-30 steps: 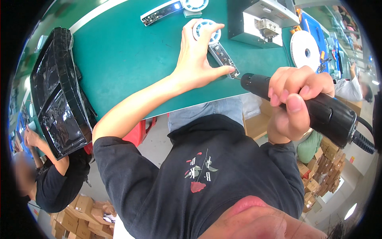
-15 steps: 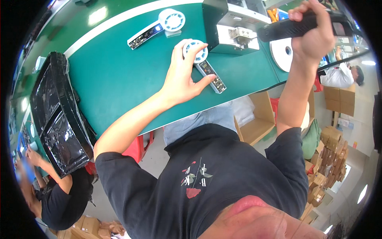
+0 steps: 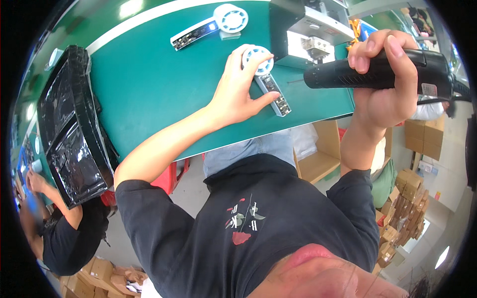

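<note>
My left hand (image 3: 233, 92) is closed around a small handheld fan (image 3: 275, 92) lying on the green table. Thumb and fingers grip its round white-and-blue head and the upper handle. The handle's cover is off, and a circuit board shows inside. My right hand (image 3: 385, 94) grips a black electric screwdriver (image 3: 343, 73), held nearly level above the table. Its thin bit points left toward the fan, apart from it. A second fan (image 3: 196, 36), also with its board bare and a blue light on it, lies farther back.
A black-and-silver boxy machine (image 3: 313, 25) stands behind the screwdriver. A black plastic-lined tray (image 3: 74, 129) is at the table's left edge. An open cardboard box (image 3: 318, 154) sits below the front edge. Another person's arm (image 3: 54, 196) shows at far left.
My right hand has brought the screwdriver down and nearer, away from the machine's front, with the bit now plainly visible. My left hand keeps its grip on the fan. The view has shifted slightly.
</note>
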The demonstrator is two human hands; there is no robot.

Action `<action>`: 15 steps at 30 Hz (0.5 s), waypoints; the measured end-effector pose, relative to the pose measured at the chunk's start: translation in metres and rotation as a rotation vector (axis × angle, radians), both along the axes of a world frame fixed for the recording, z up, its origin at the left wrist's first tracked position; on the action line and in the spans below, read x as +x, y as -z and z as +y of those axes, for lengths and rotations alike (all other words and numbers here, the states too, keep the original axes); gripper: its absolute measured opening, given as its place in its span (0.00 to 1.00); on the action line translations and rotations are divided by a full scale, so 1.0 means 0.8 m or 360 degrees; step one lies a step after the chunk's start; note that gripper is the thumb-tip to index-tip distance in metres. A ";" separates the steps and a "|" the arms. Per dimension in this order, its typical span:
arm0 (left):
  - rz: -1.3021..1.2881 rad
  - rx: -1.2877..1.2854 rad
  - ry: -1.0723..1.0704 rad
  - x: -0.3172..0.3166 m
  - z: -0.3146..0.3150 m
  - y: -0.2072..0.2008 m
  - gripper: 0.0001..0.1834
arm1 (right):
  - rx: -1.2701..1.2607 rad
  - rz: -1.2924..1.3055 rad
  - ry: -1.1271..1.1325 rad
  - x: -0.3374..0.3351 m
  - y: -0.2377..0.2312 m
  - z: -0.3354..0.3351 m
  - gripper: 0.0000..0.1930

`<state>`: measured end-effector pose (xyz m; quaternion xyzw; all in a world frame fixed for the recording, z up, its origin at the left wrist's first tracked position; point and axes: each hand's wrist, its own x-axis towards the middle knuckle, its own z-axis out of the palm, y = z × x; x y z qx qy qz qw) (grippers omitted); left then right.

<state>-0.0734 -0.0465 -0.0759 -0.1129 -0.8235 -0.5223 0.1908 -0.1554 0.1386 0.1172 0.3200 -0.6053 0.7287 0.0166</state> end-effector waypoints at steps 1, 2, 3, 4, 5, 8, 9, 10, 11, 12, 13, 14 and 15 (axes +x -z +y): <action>0.0000 -0.0006 0.0001 0.001 0.000 0.000 0.45 | 0.0004 0.0015 -0.0007 0.006 0.004 -0.010 0.07; -0.0006 0.0018 0.0006 0.001 0.000 -0.001 0.44 | 0.0011 0.0040 -0.0010 0.011 0.006 -0.021 0.07; 0.0007 0.0010 -0.0009 0.001 0.001 0.000 0.45 | 0.0018 0.0064 -0.0013 0.016 0.008 -0.031 0.07; 0.0020 0.0002 -0.0024 0.002 0.002 0.002 0.45 | 0.0045 0.0030 -0.0002 0.020 0.009 -0.038 0.07; 0.0038 -0.0004 -0.0037 0.002 0.002 0.002 0.45 | 0.0048 0.0015 -0.0038 0.019 0.010 -0.041 0.07; 0.0031 -0.0008 -0.0044 0.001 0.003 0.001 0.45 | 0.0046 -0.0022 -0.0117 0.017 0.015 -0.048 0.06; 0.0024 -0.0013 -0.0047 0.001 0.003 0.002 0.45 | 0.0052 -0.0019 -0.0107 0.016 0.016 -0.051 0.06; 0.0017 -0.0018 -0.0049 0.001 0.002 0.003 0.45 | 0.0059 -0.0015 -0.0097 0.016 0.017 -0.054 0.06; 0.0010 -0.0022 -0.0047 0.001 0.002 0.003 0.45 | 0.0066 -0.0012 -0.0082 0.017 0.018 -0.056 0.06; 0.0008 -0.0014 -0.0046 0.002 0.003 0.003 0.45 | 0.0060 -0.0011 -0.0088 0.016 0.021 -0.057 0.05; 0.0006 -0.0006 -0.0044 0.002 0.003 0.002 0.44 | 0.0054 -0.0011 -0.0092 0.016 0.025 -0.057 0.05; 0.0004 0.0001 -0.0045 0.002 0.003 0.001 0.44 | 0.0047 -0.0012 -0.0100 0.015 0.028 -0.057 0.05; 0.0005 0.0000 -0.0048 0.002 0.003 0.001 0.44 | 0.0041 -0.0019 -0.0109 0.015 0.029 -0.058 0.05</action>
